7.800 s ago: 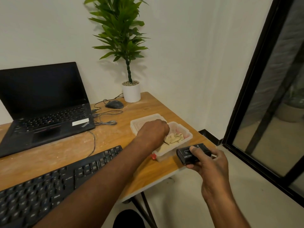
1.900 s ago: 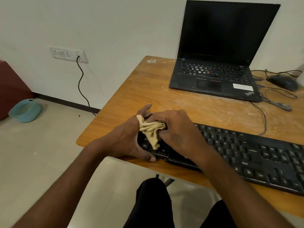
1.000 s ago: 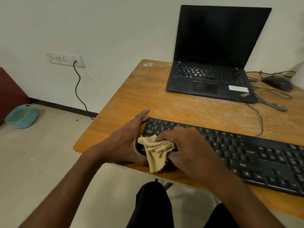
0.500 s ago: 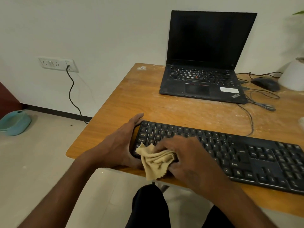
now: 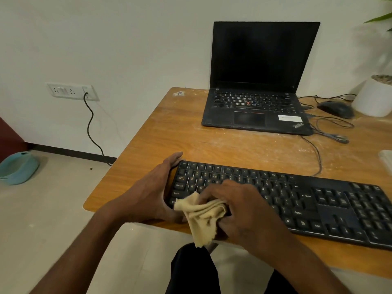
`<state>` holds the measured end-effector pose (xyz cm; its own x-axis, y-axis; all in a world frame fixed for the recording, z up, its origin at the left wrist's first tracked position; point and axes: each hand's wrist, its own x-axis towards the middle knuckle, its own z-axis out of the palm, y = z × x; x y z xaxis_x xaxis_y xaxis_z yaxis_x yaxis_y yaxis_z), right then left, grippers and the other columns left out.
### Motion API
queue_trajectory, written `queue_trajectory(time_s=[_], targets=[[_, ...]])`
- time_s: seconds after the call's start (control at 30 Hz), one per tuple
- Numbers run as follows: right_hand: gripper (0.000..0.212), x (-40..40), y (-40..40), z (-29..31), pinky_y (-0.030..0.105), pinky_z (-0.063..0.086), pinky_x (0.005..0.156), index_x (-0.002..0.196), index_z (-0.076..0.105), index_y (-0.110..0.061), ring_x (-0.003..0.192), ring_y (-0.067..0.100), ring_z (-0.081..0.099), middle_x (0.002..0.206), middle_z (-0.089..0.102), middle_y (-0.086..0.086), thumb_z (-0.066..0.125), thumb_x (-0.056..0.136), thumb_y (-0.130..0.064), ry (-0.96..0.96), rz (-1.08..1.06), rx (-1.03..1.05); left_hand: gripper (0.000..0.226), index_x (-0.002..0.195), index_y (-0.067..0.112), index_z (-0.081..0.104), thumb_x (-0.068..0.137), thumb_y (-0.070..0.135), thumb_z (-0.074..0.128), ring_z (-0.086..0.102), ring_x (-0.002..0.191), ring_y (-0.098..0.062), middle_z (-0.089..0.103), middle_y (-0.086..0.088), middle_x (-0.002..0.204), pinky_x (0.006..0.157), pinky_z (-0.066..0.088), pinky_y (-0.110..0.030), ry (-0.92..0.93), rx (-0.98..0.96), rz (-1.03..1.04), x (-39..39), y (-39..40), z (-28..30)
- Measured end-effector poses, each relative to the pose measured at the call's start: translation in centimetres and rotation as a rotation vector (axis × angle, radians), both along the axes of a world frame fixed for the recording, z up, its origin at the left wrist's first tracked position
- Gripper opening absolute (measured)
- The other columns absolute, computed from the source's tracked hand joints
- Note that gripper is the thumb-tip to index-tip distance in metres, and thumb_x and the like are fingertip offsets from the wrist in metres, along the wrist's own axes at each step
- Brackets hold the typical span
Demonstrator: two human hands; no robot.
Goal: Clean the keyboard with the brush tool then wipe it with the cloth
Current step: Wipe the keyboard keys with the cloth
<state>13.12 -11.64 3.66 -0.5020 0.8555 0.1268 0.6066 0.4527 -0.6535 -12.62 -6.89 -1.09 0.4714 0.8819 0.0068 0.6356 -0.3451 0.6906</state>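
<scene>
Two hands busy: left hand (image 5: 148, 194) grips keyboard (image 5: 297, 200) end, right hand (image 5: 239, 211) pinches bunched cloth (image 5: 201, 215) on keys; overhanging cloth corner likely snags worktop (image 5: 169, 132) edge.

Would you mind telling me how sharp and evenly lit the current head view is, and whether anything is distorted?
Head view: soft, even lighting, no harsh glare; keyboard legends readable near the left hand, smeared towards the right edge; cloth and right hand fairly sharp; wide-angle bending shows in the laptop screen's slanted sides.
</scene>
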Motion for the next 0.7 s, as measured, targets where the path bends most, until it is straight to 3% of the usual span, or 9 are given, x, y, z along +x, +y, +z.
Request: queue_trajectory(time_s=[0.07,0.17,0.23,0.33,0.5,0.6,0.7], targets=[[0.031,-1.9,0.4,-0.1,0.029,0.049,0.067,0.105,0.071,-0.033,0.076,0.004,0.053,0.09,0.06,-0.011,0.076,0.082,-0.012,0.016,0.007,0.049,0.149,0.165,0.044,0.0,0.054,0.065,0.096,0.03,0.15,0.008,0.025,0.04,0.159,0.125,0.038,-0.033,-0.007,0.003,-0.012,0.0,0.0,0.0],[0.035,-4.7,0.8,-0.3,0.022,0.044,0.064,0.111,0.068,-0.034,0.077,0.007,0.052,0.093,0.058,-0.008,0.077,0.083,-0.014,0.044,0.048,0.09,0.144,0.165,0.041,0.004,0.056,0.077,0.09,0.031,0.153,0.004,0.028,0.032,0.163,0.126,0.038,-0.036,-0.035,0.014,-0.035,-0.2,-0.1,-0.1],[0.036,-4.9,0.7,-0.4,0.024,0.047,0.065,0.112,0.067,-0.034,0.078,0.007,0.053,0.095,0.058,-0.007,0.077,0.084,-0.014,0.038,0.062,0.082,0.139,0.162,0.045,0.005,0.056,0.083,0.086,0.032,0.152,0.006,0.025,0.038,0.16,0.125,0.036,-0.028,-0.031,0.013,-0.026,-0.3,-0.2,-0.1],[0.033,-2.4,0.5,-0.3,0.033,0.053,0.068,0.107,0.07,-0.031,0.078,0.006,0.056,0.092,0.061,-0.009,0.075,0.083,-0.009,0.011,0.059,0.018,0.148,0.163,0.047,-0.001,0.056,0.061,0.099,0.03,0.146,0.017,0.02,0.053,0.153,0.119,0.033,-0.012,-0.013,0.011,-0.019,-0.4,0.0,-0.4],[0.04,1.5,1.6,0.5,0.019,0.046,0.066,0.097,0.072,-0.03,0.08,0.005,0.058,0.083,0.065,-0.017,0.067,0.077,0.004,0.016,0.0,-0.011,0.15,0.162,0.052,-0.001,0.052,0.063,0.1,0.036,0.146,0.007,0.029,0.033,0.161,0.122,0.038,-0.027,-0.014,-0.036,0.015,-0.3,0.4,-0.3],[0.036,-1.1,3.6,0.5,0.028,0.039,0.066,0.099,0.069,-0.028,0.08,0.008,0.05,0.085,0.061,-0.013,0.065,0.079,0.001,0.002,-0.028,0.082,0.146,0.161,0.055,0.001,0.054,0.062,0.1,0.034,0.146,0.01,0.027,0.034,0.161,0.12,0.039,-0.023,-0.004,-0.023,0.017,-0.3,0.1,-0.1],[0.045,-4.7,5.9,0.1,0.032,0.039,0.067,0.104,0.067,-0.033,0.087,0.013,0.048,0.09,0.062,-0.007,0.06,0.078,0.003,0.007,0.026,0.135,0.123,0.151,0.061,0.017,0.06,0.054,0.1,0.038,0.139,0.014,0.031,0.046,0.147,0.111,0.043,-0.017,0.023,0.045,-0.001,0.1,-0.2,0.3]])
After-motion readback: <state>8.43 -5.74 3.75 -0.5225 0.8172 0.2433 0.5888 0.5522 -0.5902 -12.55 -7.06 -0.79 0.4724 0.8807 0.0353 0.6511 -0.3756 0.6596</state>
